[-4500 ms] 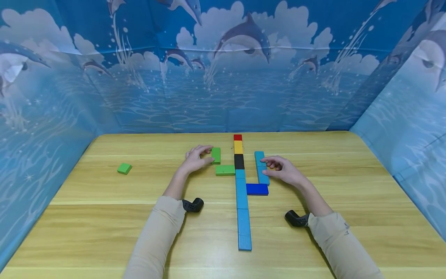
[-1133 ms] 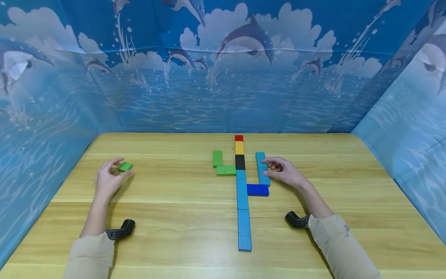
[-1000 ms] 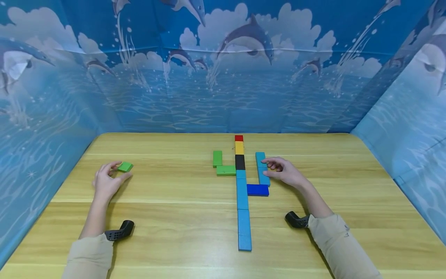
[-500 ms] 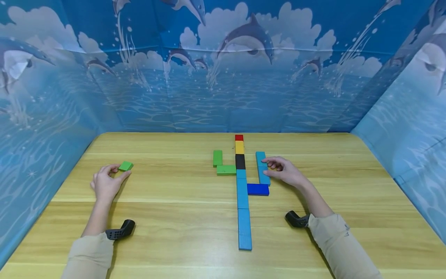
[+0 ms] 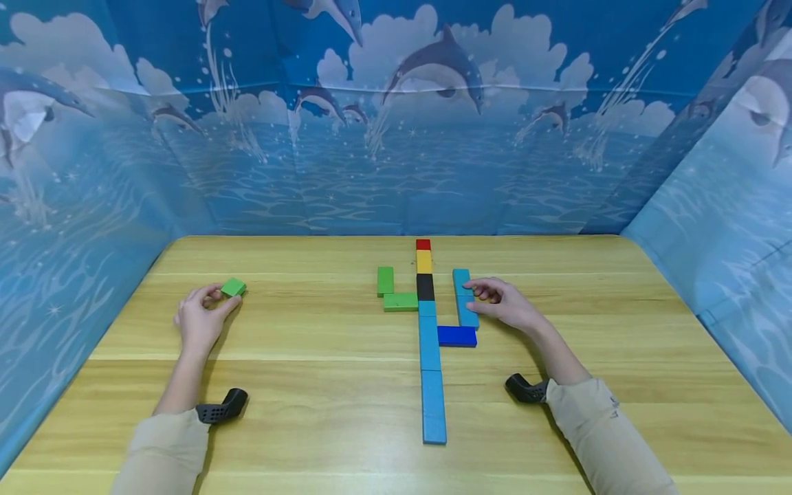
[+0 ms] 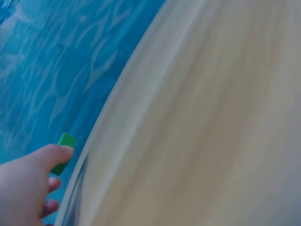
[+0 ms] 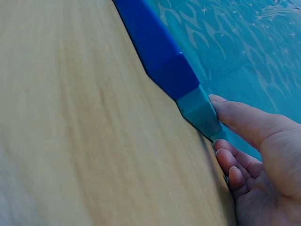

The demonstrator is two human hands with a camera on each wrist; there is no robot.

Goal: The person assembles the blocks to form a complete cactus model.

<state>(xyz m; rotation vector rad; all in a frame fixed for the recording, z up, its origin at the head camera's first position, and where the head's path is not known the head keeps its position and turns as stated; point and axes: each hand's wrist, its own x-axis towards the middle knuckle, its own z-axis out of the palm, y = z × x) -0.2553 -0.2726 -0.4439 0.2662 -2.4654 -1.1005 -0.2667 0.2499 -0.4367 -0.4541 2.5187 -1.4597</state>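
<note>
At the table's left side my left hand [image 5: 201,320] pinches a small green block [image 5: 234,287] between thumb and fingers. In the left wrist view the thumb lies across this block, hiding part of it. My right hand [image 5: 504,302] has its thumb and fingertips at the right side of two light blue blocks [image 5: 461,280] set end to end. Its fingers are loosely bent, touching these blocks without wrapping round them. A dark blue block [image 5: 457,336] joins their near end to a long column of light blue blocks [image 5: 430,344]; it shows large in the right wrist view.
Beyond the light blue column lie a black block [image 5: 425,287], a yellow block [image 5: 423,262] and a red block [image 5: 423,244]. Left of it, a green block [image 5: 400,302] and an upright-lying green block [image 5: 385,281] form a corner. A dolphin-print cloth [image 5: 396,172] surrounds the wooden table [image 5: 309,412].
My left hand has left the green corner, reached the loose green block on the left and gripped it. The block has shifted slightly right and away. My right hand has stayed put.
</note>
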